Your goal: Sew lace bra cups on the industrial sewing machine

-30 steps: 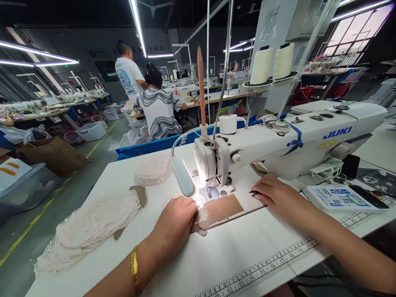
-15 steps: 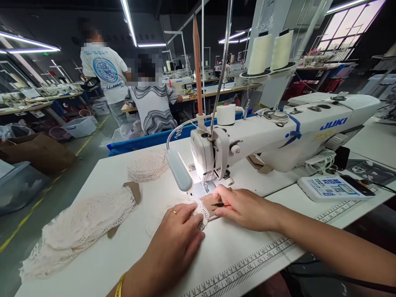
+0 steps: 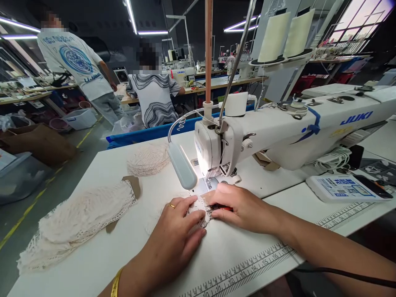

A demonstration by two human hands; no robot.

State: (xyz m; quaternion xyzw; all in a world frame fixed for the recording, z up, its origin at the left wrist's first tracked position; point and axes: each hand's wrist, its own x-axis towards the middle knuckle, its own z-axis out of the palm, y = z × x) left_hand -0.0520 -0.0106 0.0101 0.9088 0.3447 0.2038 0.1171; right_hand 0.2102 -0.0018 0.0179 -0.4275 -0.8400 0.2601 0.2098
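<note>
My left hand (image 3: 177,231) lies on a small cream lace piece (image 3: 199,208) in front of the needle of a white JUKI sewing machine (image 3: 278,132), its fingers curled down on the lace. My right hand (image 3: 244,208) is closed on small red-handled thread snips (image 3: 221,207), whose tip touches the lace edge. Under the lace a bit of brown card shows. Both hands meet just below the presser foot.
A big heap of cream lace pieces (image 3: 77,222) with brown card lies at the table's left, a smaller heap (image 3: 148,160) behind it. A gooseneck lamp (image 3: 182,167) hangs over the work. A control panel (image 3: 343,187) sits right. Two people stand and sit at tables behind.
My right hand came from the machine bed at the right to the lace with the snips. My left hand drew the lace piece slightly toward me. The view moved closer.
</note>
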